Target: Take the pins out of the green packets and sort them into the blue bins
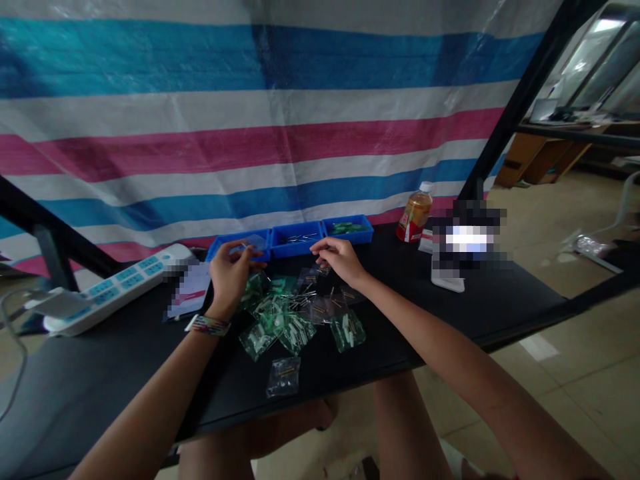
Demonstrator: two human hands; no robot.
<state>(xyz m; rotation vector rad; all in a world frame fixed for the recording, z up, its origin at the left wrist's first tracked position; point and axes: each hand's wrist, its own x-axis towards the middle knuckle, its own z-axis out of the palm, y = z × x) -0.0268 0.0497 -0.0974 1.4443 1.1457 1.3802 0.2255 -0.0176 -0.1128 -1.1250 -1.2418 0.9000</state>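
My left hand [231, 272] is closed, with a small clear plastic bag [258, 241] at its fingertips, in front of the left blue bin [217, 248]. My right hand [341, 259] is curled, thumb and fingers close together, before the middle blue bin [287, 251]; whatever is between them is too small to make out. Below both hands lies a pile of green-tinted bags [275, 317] with white pieces inside, and loose thin metal pins [301, 298]. One more green bag [348, 331] lies at the right of the pile, and a clear bag [284, 377] near the table's front edge.
The right blue bin [370, 235] holds green pieces. A drink bottle [416, 212] stands at the back right, near a white device [448, 281]. On the left are a white power strip [125, 283] and a phone-like flat item [189, 290]. A striped sheet [300, 147] hangs behind the black table [395, 333].
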